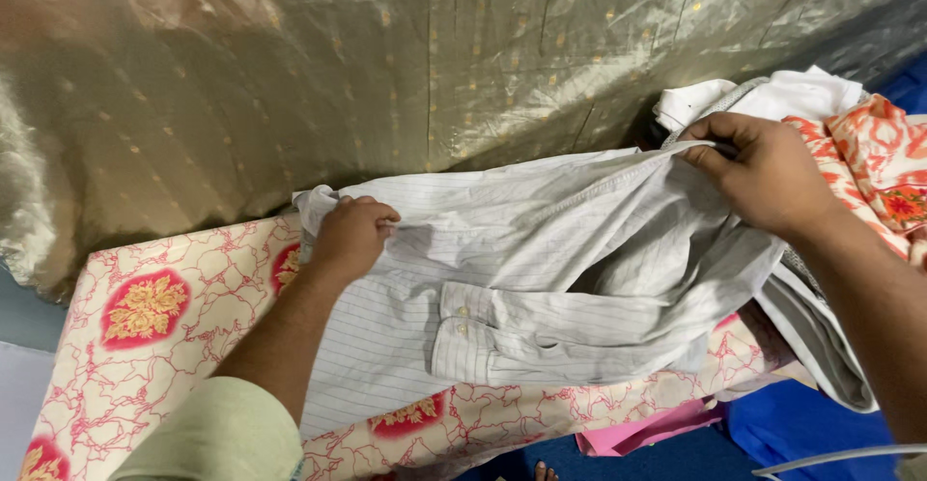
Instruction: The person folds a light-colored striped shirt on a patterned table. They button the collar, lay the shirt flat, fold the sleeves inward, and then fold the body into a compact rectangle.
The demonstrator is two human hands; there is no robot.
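Observation:
A pale grey striped shirt (541, 268) lies spread over a cream board covered with red floral print (145, 317). My left hand (350, 235) grips the shirt's upper left edge, fingers closed on the cloth. My right hand (763, 172) pinches the shirt's upper right edge and lifts it off the surface. A buttoned cuff (463, 331) of one sleeve lies across the front of the shirt.
A shiny olive-gold cloth with small dots (386, 66) hangs behind the board. At the right sits a pile of clothes: a white garment (772, 95) and an orange floral one (884, 167). Pink cloth (647, 431) and blue fabric (811, 428) lie lower right.

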